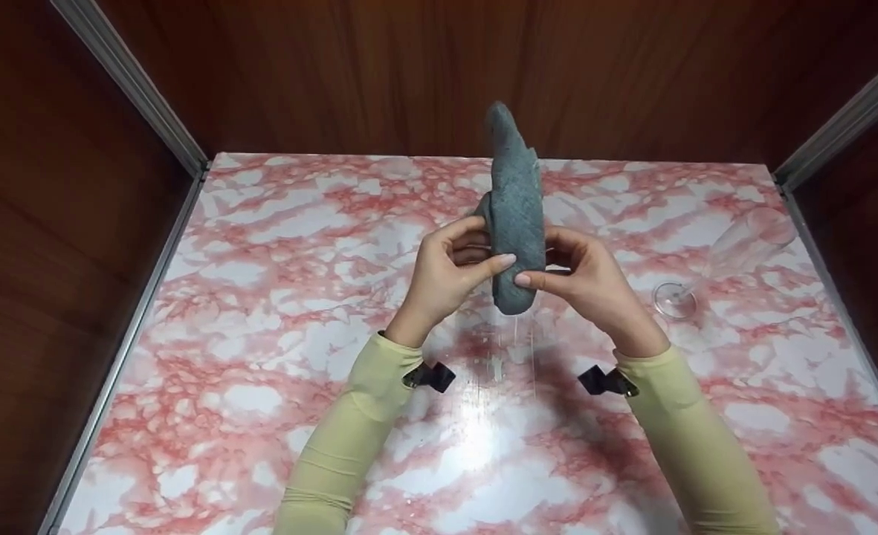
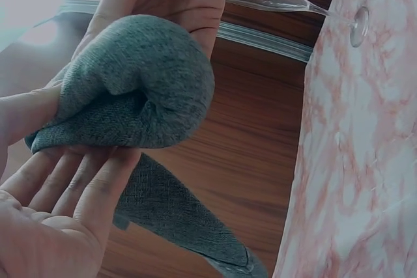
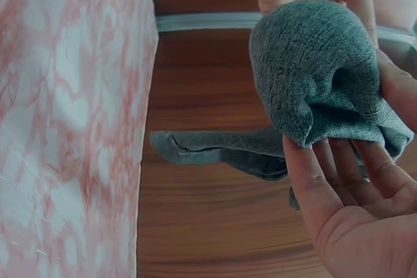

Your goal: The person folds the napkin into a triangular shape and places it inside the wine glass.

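A grey knitted cloth (image 1: 517, 215), folded into a long roll, stands upright in the air above the middle of the pink marble table (image 1: 260, 297). My left hand (image 1: 487, 249) pinches its lower left side between thumb and fingers. My right hand (image 1: 546, 260) pinches the lower right side the same way. In the left wrist view the rounded end of the cloth (image 2: 137, 89) lies on my left fingers (image 2: 71, 187), with a loose tail hanging below. The right wrist view shows the same rounded end of the cloth (image 3: 313, 69) over my right fingers (image 3: 339, 180).
A clear wine glass (image 1: 736, 245) lies on its side near the table's right edge, its foot (image 1: 674, 299) toward my right hand. Brown wood-grain walls (image 1: 409, 67) with metal trim enclose the table at the back and on both sides.
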The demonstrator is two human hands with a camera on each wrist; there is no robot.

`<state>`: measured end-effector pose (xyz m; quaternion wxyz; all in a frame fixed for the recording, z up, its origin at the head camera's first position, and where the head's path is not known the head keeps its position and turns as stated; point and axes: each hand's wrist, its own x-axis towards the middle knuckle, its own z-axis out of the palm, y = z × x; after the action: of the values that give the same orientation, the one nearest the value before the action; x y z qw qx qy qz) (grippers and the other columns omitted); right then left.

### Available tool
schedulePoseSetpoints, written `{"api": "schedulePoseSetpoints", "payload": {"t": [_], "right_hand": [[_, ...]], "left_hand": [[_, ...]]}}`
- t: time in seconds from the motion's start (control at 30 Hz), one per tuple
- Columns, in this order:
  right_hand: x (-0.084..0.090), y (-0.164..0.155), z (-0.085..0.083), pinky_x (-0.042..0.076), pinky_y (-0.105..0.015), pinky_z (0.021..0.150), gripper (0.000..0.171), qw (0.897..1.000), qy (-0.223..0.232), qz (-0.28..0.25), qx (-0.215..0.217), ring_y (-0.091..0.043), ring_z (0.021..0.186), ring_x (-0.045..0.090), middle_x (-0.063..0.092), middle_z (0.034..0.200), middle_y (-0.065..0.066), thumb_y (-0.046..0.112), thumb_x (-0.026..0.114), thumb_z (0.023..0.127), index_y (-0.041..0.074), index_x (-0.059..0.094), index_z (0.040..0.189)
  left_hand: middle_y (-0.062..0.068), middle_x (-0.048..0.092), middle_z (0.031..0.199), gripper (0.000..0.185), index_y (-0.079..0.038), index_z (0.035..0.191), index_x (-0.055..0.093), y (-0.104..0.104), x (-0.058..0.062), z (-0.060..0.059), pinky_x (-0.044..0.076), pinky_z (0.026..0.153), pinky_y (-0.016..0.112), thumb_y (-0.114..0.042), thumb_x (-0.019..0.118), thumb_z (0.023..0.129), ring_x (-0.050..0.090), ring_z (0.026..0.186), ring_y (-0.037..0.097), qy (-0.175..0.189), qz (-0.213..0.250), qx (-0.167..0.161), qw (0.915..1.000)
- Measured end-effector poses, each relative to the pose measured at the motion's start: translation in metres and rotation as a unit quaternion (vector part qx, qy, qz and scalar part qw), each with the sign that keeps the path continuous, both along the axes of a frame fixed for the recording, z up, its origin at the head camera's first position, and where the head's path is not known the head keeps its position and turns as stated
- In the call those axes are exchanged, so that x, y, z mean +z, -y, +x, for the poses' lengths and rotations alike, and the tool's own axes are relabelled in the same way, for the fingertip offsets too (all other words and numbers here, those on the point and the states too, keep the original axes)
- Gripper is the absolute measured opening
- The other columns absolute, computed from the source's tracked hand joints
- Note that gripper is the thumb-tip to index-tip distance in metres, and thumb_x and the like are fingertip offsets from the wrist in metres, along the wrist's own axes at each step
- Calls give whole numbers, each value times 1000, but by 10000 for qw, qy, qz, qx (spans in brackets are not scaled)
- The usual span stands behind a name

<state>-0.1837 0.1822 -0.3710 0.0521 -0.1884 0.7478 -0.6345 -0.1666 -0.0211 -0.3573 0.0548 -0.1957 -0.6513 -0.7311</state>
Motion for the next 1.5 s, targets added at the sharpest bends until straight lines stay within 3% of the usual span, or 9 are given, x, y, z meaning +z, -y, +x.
{"api": "schedulePoseSetpoints", "payload": {"t": [0.27,0.5,0.73,1.0,1.5], "right_hand": [[-5,0,0,49,-43,88,43,9989,-21,-447,155,-32,100,59,63,109,-16,-1,78,77,0,63,117],[-7,-7,2,52,-39,85,52,9943,218,-885,556,-34,104,60,60,118,-20,-7,74,79,-1,56,127],[-9,-25,5,43,-43,99,60,9883,103,-1224,903,-37,120,51,51,132,-23,-13,67,82,-4,46,137],[-7,-49,8,33,-44,107,64,9876,-209,-1413,649,-42,129,39,44,138,-27,-20,64,80,-5,43,139],[-6,-98,17,32,-41,108,65,9802,-549,-1903,-98,-42,128,39,41,137,-33,-29,56,78,-11,39,138]], "left_hand": [[21,67,97,37,12,113,61,2,-2,-1,54,82,41,5,74,79,66,89,28,-15,49,37,10000],[21,67,96,36,13,111,61,3,-3,-2,54,82,41,6,74,78,66,89,28,3,67,74,10000],[20,67,97,39,11,113,61,5,-26,-15,54,81,42,6,75,77,67,86,29,50,189,138,9997],[17,68,97,39,8,112,62,7,-33,-18,54,81,39,1,78,77,67,88,26,-69,208,122,9997],[17,67,97,39,8,112,62,7,-35,-19,54,81,40,3,78,76,67,88,26,-43,259,93,9996]]}}
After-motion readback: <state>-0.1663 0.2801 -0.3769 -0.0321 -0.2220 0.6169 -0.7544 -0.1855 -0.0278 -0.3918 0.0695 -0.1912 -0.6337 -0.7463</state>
